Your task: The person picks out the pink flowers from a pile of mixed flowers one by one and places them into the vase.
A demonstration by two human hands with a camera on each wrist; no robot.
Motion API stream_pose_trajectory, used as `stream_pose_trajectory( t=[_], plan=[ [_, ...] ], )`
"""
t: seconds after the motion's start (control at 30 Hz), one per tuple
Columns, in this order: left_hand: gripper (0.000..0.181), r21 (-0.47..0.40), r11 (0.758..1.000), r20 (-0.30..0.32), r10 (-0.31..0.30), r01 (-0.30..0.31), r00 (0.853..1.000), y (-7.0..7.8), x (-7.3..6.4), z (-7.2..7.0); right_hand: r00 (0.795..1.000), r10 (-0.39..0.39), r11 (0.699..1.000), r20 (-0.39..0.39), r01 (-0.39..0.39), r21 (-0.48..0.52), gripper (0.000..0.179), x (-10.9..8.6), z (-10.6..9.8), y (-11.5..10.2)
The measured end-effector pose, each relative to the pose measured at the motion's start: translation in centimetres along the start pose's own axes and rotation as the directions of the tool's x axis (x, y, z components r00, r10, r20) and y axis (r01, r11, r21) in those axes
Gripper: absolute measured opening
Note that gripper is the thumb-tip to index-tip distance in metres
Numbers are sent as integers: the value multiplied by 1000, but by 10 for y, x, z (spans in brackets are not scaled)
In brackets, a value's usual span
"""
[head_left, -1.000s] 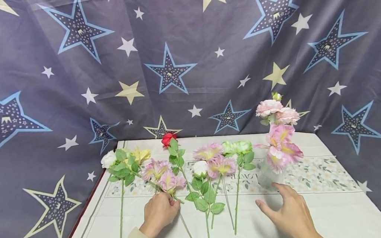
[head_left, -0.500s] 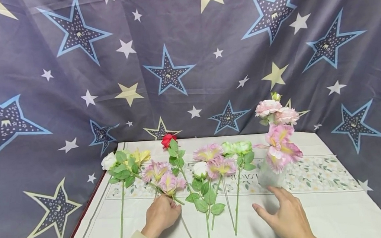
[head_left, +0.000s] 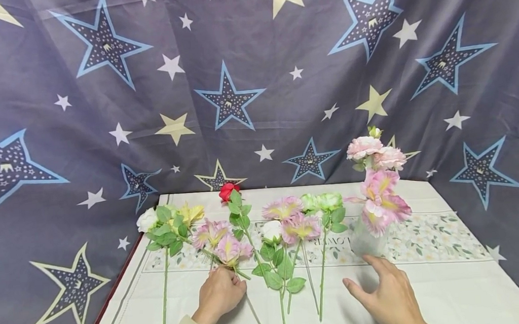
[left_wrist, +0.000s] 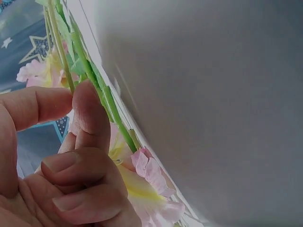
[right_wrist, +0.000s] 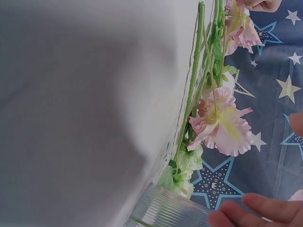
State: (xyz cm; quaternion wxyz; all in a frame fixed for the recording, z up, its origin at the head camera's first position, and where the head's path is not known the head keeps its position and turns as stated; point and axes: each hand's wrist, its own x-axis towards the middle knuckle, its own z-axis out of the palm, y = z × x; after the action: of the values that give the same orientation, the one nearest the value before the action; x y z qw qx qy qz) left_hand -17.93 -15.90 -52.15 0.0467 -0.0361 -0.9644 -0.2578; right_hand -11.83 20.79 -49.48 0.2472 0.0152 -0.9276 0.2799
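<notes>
My left hand [head_left: 221, 293] pinches the thin stem of a pink iris [head_left: 232, 249] between thumb and index finger, just below the bloom. In the left wrist view the pinched stem [left_wrist: 61, 52] meets my fingertips, and the other fingers curl beneath. A second pink iris [head_left: 211, 231] lies just behind. My right hand [head_left: 390, 291] is held with fingers spread over the table, close in front of a clear ribbed vase [right_wrist: 168, 208]. Pink peonies [head_left: 375, 152] and a large pink iris [head_left: 385, 198] stand in that vase. My right hand holds nothing.
Along the white tablecloth [head_left: 134, 314] lie a white rose [head_left: 147, 219], a yellow flower [head_left: 192, 212], a red rose [head_left: 229, 192], another white rose [head_left: 271, 230], more pink irises [head_left: 301, 226] and green flowers [head_left: 328, 201]. A star-patterned curtain [head_left: 250, 45] hangs behind the table.
My right hand has shifted slightly left and down in the head view. The left hand keeps its pinch on the iris stem, nearly still, and the flowers stay in place.
</notes>
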Motion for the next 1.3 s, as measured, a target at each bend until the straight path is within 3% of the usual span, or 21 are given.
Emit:
stream_pose_trajectory(
  t=[0.1, 0.33, 0.63, 0.93, 1.3],
  plan=[
    [37, -11, 1000, 4, -6, 6, 1000, 0, -1, 0, 1000, 6, 1000, 8, -6, 8, 65, -1, 3, 0],
    [27, -107, 994, -71, -18, 10, 997, 8, -1, -9, 1000, -23, 999, -6, 23, 33, 64, 0, 12, -1],
    [26, -202, 979, -94, -29, 9, 995, 16, 1, -16, 998, -48, 996, -33, 51, 68, 61, 4, 22, -1],
    [17, -277, 951, -207, 82, -139, 975, 33, 3, -19, 997, -51, 994, -56, 56, 99, 55, 11, 27, -9],
    [11, -400, 879, -217, 182, -258, 959, 55, 9, -9, 988, -98, 977, -119, 118, 177, 46, 18, 34, -19]
  ],
)
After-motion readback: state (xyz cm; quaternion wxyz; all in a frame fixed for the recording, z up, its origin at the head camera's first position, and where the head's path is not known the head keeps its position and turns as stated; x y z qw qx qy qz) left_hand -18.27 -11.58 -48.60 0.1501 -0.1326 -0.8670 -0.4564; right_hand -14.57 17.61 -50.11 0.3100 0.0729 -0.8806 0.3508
